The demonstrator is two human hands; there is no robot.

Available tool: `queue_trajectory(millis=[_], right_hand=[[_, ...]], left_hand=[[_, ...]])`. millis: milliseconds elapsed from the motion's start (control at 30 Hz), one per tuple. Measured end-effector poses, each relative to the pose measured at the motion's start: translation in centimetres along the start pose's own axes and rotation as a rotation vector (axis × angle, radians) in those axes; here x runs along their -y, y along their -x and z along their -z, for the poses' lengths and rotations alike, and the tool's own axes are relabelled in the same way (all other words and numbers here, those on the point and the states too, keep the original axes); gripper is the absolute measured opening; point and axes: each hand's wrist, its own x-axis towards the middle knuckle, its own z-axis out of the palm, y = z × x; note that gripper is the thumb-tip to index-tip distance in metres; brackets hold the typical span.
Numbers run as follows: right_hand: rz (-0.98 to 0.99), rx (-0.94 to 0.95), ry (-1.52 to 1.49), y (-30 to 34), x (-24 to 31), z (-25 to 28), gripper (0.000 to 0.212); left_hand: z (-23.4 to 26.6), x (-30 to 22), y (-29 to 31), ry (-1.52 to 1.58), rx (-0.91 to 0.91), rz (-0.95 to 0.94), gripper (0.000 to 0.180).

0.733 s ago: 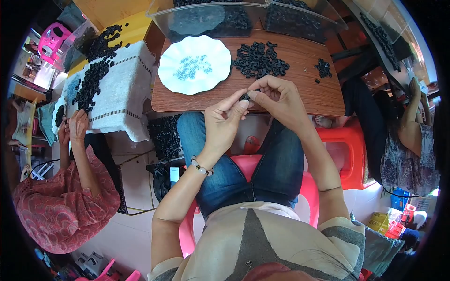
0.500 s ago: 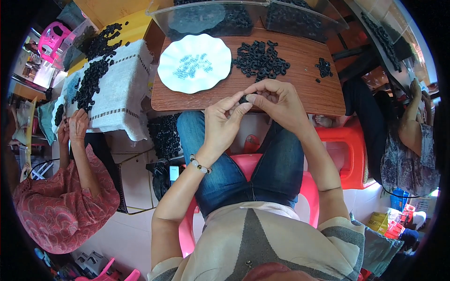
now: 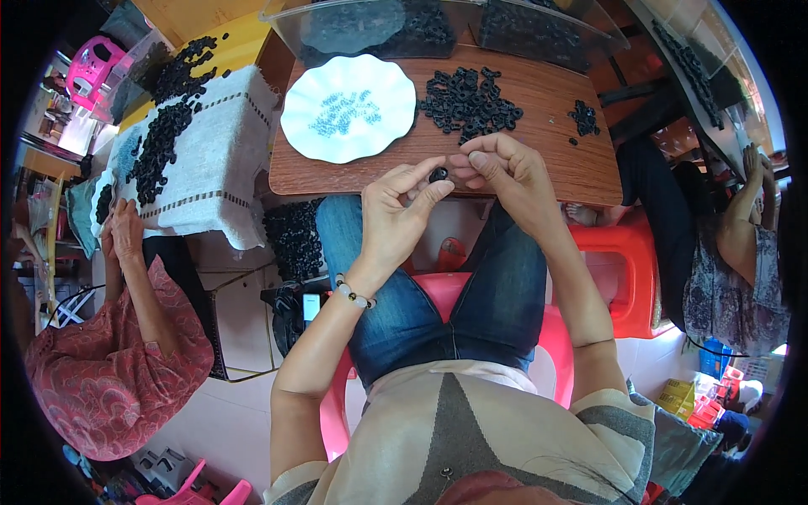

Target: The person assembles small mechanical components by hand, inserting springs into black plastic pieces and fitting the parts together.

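Between the thumb and index finger of my left hand (image 3: 389, 217) is a small round black part (image 3: 438, 174) with a hole showing in its face. My right hand (image 3: 520, 183) is just to its right, thumb and fingertips pinched together; anything in that pinch is too small to make out. Both hands are over my lap at the near edge of the brown wooden table (image 3: 551, 156). Beyond them, a white wavy-rimmed plate (image 3: 296, 105) bears many tiny shiny pieces (image 3: 343, 113). A heap of black parts (image 3: 467, 103) lies right of the plate.
A smaller black cluster (image 3: 582, 118) lies at the table's right. Clear bins (image 3: 362, 34) with black parts line the back. At left, a person's hands (image 3: 126, 231) work beside a cloth-covered table (image 3: 210, 160). Another person's hands (image 3: 752, 172) are at far right. A red stool (image 3: 627, 278) stands nearby.
My right hand has drawn away to the right from the black part, which stays in my left hand's pinch and now shows its hole. The left co-worker's hands shifted slightly.
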Motion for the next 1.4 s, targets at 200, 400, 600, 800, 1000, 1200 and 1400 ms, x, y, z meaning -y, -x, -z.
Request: queue_trajectory(millis=[200, 400, 600, 800, 1000, 1200, 1400], right_hand=[[-0.015, 0.000, -0.182, 0.3, -0.1, 0.1, 0.019], [0.060, 0.057, 0.118, 0.4, 0.7, 1.1, 0.021], [0.020, 0.108, -0.107, 0.7, 0.1, 0.6, 0.022], [-0.032, 0.082, -0.129, 0.9, 0.4, 0.0, 0.019], [0.001, 0.045, 0.006, 1.2, 0.7, -0.3, 0.017], [0.024, 0.039, 0.084, 1.4, 1.0, -0.1, 0.015], [0.034, 0.028, 0.087, 1.5, 1.0, 0.2, 0.013]], left_hand=[[0.2, -0.6, -0.1, -0.026, 0.018, -0.023, 0.031], [0.1, -0.5, 0.0, -0.030, 0.019, -0.005, 0.028], [-0.1, -0.9, 0.1, -0.115, 0.029, -0.046, 0.028], [0.0, -0.9, 0.1, -0.194, 0.038, -0.117, 0.029], [0.0, -0.9, 0.1, -0.205, 0.046, -0.110, 0.029], [0.0, -1.1, 0.1, -0.242, 0.031, -0.073, 0.030], [0.1, -0.6, 0.0, -0.247, 0.059, -0.187, 0.029]])
